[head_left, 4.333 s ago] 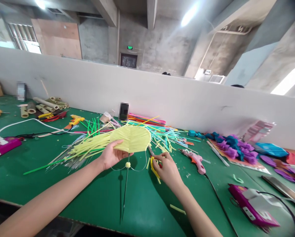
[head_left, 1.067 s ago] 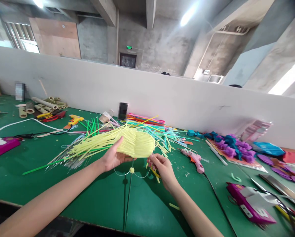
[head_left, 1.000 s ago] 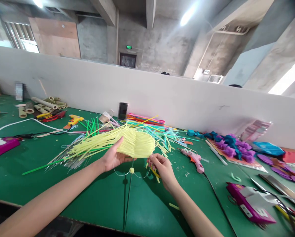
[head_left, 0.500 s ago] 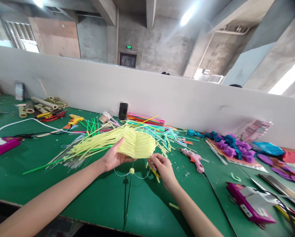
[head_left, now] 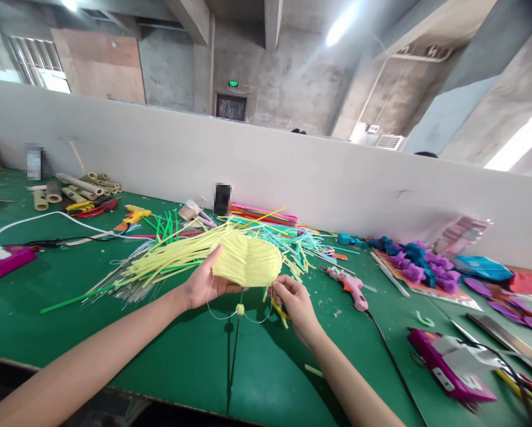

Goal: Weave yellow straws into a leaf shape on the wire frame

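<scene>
A pale yellow leaf-shaped piece, built of pipe cleaners laid in slanting rows along a middle seam, is held above the table. My left hand grips its left side, thumb on top and fingers underneath. At its lower right edge, thumb and fingers of my right hand pinch together; the exact bit between the fingertips is too small to tell. Below the leaf hangs a thin wire loop. A dark stem with a small yellow ball runs down toward the table's front edge.
Yellow pipe cleaners are heaped behind my left hand. A pink glue gun lies right, a yellow one back left. Power strips and cords sit at both sides. Purple and blue flowers lie right; bamboo pieces back left.
The leaf has shifted very slightly right, with its stem and ball. Both hands keep their hold, almost unmoved.
</scene>
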Tool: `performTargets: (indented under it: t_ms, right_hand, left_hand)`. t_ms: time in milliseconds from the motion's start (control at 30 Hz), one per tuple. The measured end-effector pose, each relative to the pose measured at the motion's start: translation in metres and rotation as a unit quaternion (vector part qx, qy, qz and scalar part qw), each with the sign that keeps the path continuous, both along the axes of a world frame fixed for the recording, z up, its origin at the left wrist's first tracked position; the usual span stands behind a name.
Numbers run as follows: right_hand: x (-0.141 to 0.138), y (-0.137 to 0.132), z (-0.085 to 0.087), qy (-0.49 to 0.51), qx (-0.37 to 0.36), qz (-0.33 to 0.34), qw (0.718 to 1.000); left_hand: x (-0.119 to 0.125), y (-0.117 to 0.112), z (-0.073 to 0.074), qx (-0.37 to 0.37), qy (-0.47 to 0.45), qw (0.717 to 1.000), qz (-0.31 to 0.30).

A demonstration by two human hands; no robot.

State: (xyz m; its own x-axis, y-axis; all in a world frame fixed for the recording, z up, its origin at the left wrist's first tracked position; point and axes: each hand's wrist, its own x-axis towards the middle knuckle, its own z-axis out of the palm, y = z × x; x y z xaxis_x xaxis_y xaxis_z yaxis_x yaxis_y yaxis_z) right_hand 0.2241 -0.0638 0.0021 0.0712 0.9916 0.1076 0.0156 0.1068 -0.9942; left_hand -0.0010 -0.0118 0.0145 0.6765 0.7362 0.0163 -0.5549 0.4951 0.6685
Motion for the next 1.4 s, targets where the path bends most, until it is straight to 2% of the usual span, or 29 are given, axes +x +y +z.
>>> performTargets:
  t_ms: [133,233,333,400,433,533,667,800,867,1000,1067,1200,1300,1400]
  right_hand:
    - [-0.003,0.000,0.001,-0.007,-0.008,0.003,1.000]
    - [0.007,0.003,0.006,-0.110,0.022,0.023,0.993]
    - [0.032,0.007,0.009,-0.297,0.086,0.010,0.951]
    - [0.051,0.008,0.009,-0.380,0.091,0.000,0.920]
    - [0.059,0.008,0.009,-0.411,0.075,0.016,0.908]
    - [0.069,0.007,0.004,-0.473,0.028,0.072,0.878]
    - [0.058,0.007,-0.001,-0.505,0.046,0.038,0.861]
    - [0.056,0.009,-0.002,-0.460,0.008,0.058,0.886]
    - [0.060,0.008,0.000,-0.411,-0.036,0.082,0.907]
    - [0.062,0.005,0.008,-0.213,-0.131,0.090,0.964]
    - [0.058,0.004,0.014,-0.087,-0.140,0.078,0.983]
    - [0.051,0.002,0.022,0.103,-0.105,0.072,0.987]
    - [0.049,-0.001,0.021,0.151,-0.112,0.082,0.979]
    - [0.046,-0.005,0.021,0.157,-0.114,0.108,0.975]
  left_hand:
    - [-0.001,0.002,0.003,0.003,-0.027,0.999,0.023]
    - [-0.004,0.008,0.002,-0.009,-0.017,0.998,0.056]
    - [-0.010,0.016,0.001,-0.018,-0.016,0.996,0.083]
    - [-0.015,0.021,0.001,-0.024,-0.017,0.995,0.094]
    - [-0.017,0.023,0.001,-0.030,-0.015,0.994,0.101]
    - [-0.023,0.026,0.003,-0.071,0.010,0.989,0.131]
    - [-0.024,0.027,0.004,-0.093,0.023,0.985,0.144]
    - [-0.020,0.034,-0.004,-0.076,-0.040,0.989,0.122]
    - [-0.019,0.039,-0.009,-0.088,-0.066,0.985,0.135]
    - [-0.020,0.045,-0.013,-0.132,-0.048,0.967,0.213]
    - [-0.021,0.045,-0.012,-0.141,-0.035,0.960,0.237]
    - [-0.018,0.042,-0.010,-0.142,-0.013,0.958,0.250]
    - [-0.012,0.036,-0.009,-0.134,0.006,0.963,0.233]
    - [-0.007,0.025,-0.005,-0.118,0.034,0.977,0.174]
